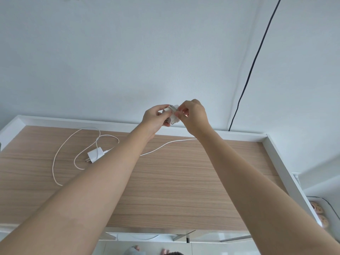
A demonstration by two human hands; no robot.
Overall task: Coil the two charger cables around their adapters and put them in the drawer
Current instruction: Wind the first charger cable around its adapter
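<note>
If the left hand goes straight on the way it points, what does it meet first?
Probably the white wall behind the table's raised back rim. The left hand grips the adapter above that rim; depth is unclear.

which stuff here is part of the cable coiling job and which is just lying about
Part of the job:
- adapter held in both hands, cable partly wound
- its loose cable tail
- second adapter with uncoiled cable

Just lying about:
- black wall cable
- slippers on the floor

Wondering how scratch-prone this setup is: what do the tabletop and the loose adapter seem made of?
Tabletop: looks like wood-grain laminate, matte, judging by its even printed-looking streaks; real wood can't be excluded. Adapter: smooth white plastic, apparently, with metal prongs.
</note>
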